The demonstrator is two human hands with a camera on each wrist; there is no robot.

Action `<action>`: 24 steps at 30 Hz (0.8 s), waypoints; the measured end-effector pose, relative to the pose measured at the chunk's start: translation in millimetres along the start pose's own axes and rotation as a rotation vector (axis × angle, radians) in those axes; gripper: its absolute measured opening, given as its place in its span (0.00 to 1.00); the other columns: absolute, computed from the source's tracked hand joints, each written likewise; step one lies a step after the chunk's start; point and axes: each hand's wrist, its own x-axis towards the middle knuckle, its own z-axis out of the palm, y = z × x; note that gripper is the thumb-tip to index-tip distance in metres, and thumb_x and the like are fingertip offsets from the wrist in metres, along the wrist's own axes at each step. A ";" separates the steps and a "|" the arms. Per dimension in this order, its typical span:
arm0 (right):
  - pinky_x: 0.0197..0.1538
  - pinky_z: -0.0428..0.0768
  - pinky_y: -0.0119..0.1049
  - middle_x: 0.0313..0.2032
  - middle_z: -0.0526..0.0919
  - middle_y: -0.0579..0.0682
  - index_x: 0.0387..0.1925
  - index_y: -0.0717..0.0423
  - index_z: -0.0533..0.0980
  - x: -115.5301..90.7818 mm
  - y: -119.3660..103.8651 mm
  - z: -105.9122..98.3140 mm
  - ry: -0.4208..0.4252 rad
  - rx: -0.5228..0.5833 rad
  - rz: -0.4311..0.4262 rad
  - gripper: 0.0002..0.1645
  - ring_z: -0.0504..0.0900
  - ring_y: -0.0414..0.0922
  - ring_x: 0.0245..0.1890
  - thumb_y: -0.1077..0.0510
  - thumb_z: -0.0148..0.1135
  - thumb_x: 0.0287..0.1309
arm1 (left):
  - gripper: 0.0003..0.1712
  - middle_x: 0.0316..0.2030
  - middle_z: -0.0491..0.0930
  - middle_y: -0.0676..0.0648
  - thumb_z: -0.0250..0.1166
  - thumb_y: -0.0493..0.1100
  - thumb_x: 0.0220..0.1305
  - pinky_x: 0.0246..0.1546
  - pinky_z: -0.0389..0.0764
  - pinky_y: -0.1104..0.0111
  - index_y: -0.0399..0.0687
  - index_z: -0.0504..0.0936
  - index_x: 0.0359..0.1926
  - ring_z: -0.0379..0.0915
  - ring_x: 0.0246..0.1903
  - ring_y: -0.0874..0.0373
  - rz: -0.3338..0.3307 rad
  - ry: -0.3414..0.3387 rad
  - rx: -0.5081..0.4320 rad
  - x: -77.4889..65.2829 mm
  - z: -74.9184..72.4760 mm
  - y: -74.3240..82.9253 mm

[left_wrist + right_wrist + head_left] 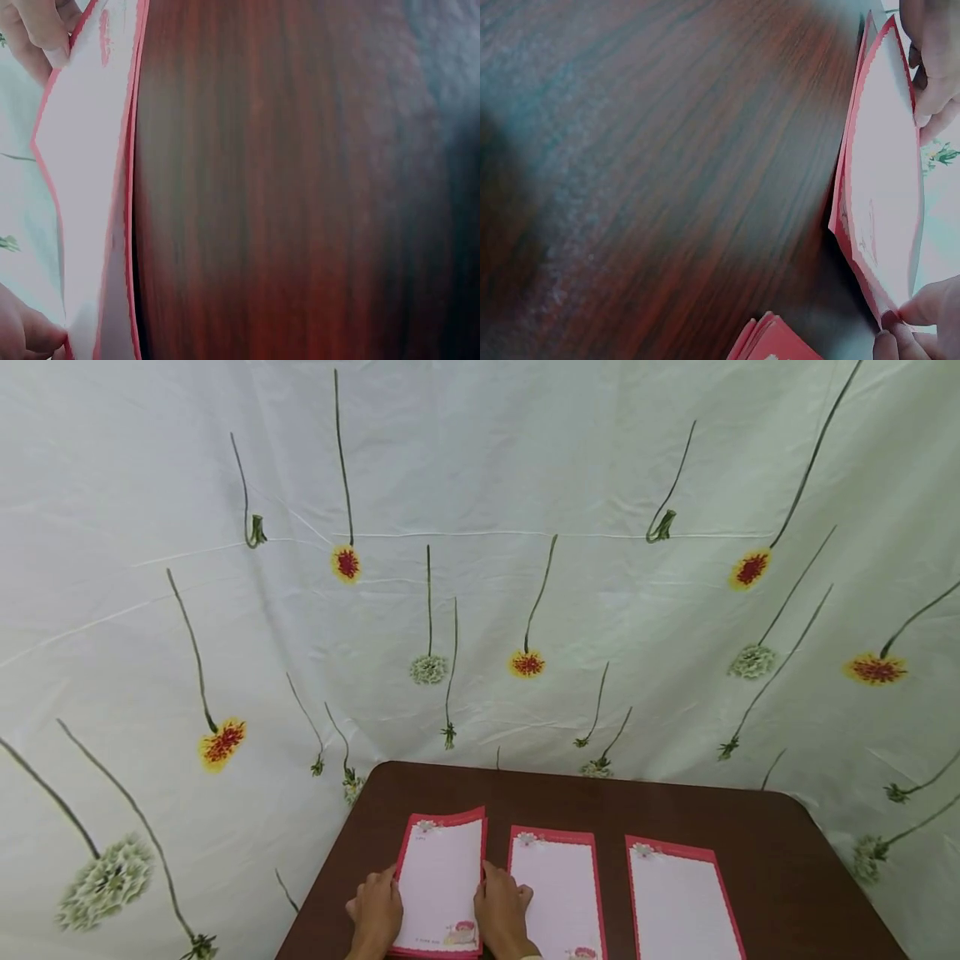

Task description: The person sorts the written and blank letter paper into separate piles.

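Note:
A red-bordered sheet of letter paper [438,885], with a flower at its top and a small picture at its lower right, is between both hands at the table's left. My left hand [377,910] pinches its left edge; my right hand [501,906] pinches its right edge. In the right wrist view, the right thumb and fingers [922,322] grip the rim of the paper [885,157], which bows. Another red edge shows behind it in both wrist views, so more than one sheet is there. How many are held I cannot tell.
Right of the hands lie a second stack of the same paper [555,893] and a third stack or sheet [682,902]. All are on a dark brown wooden table [780,877] with rounded far corners. A white flower-printed cloth [480,468] hangs behind it.

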 end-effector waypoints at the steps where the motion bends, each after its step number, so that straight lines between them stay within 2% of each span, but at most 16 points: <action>1: 0.44 0.63 0.55 0.41 0.88 0.56 0.54 0.60 0.83 -0.5 -0.3 -0.3 0.001 -0.009 -0.005 0.19 0.85 0.57 0.45 0.65 0.70 0.60 | 0.18 0.46 0.82 0.30 0.59 0.34 0.72 0.42 0.70 0.39 0.33 0.83 0.58 0.78 0.47 0.31 -0.001 -0.004 -0.001 -0.5 0.3 -0.5; 9: 0.45 0.65 0.54 0.42 0.79 0.53 0.55 0.58 0.83 -2.4 1.3 3.5 -0.028 -0.078 0.021 0.23 0.76 0.54 0.45 0.59 0.74 0.57 | 0.24 0.50 0.75 0.30 0.59 0.35 0.71 0.48 0.64 0.39 0.31 0.78 0.66 0.70 0.52 0.33 -0.043 -0.056 -0.036 -5.0 2.5 -1.0; 15: 0.45 0.65 0.55 0.40 0.75 0.53 0.51 0.58 0.82 -3.6 4.5 5.2 -0.044 -0.094 0.028 0.20 0.73 0.54 0.44 0.59 0.74 0.56 | 0.26 0.54 0.72 0.30 0.60 0.36 0.71 0.51 0.63 0.40 0.33 0.76 0.67 0.66 0.56 0.33 -0.080 -0.082 -0.054 -5.6 3.6 0.0; 24: 0.42 0.64 0.53 0.35 0.73 0.51 0.50 0.58 0.82 -4.7 8.0 9.4 -0.048 -0.110 0.017 0.19 0.72 0.52 0.40 0.59 0.75 0.57 | 0.25 0.54 0.73 0.29 0.61 0.35 0.69 0.49 0.64 0.40 0.30 0.76 0.65 0.67 0.54 0.32 -0.066 -0.066 -0.067 -6.2 3.5 -1.2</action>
